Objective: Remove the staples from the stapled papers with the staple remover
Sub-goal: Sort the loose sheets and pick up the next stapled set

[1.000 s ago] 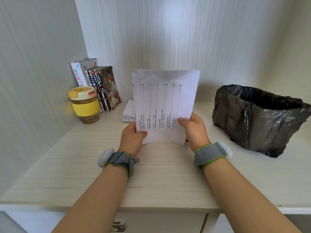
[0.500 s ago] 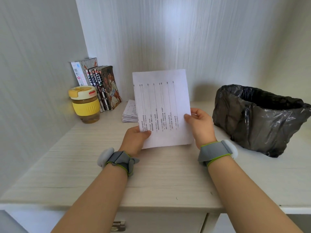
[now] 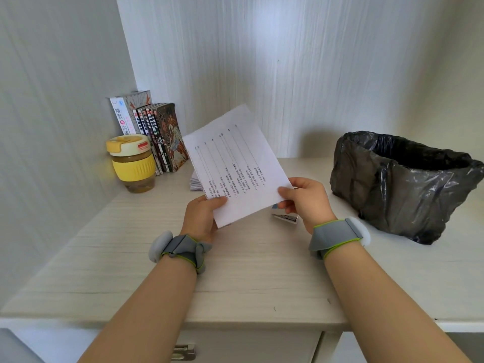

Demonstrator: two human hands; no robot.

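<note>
Both hands hold the white printed paper sheets tilted above the pale wooden bench: left hand pinches the lower corner, right hand the right edge. A small metal staple remover lies beneath.

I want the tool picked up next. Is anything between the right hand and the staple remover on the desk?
Only the white printed paper that the right hand itself pinches; the left hand holds it too. The small metal staple remover lies on the pale wooden desk just below that hand, partly hidden by it.
</note>
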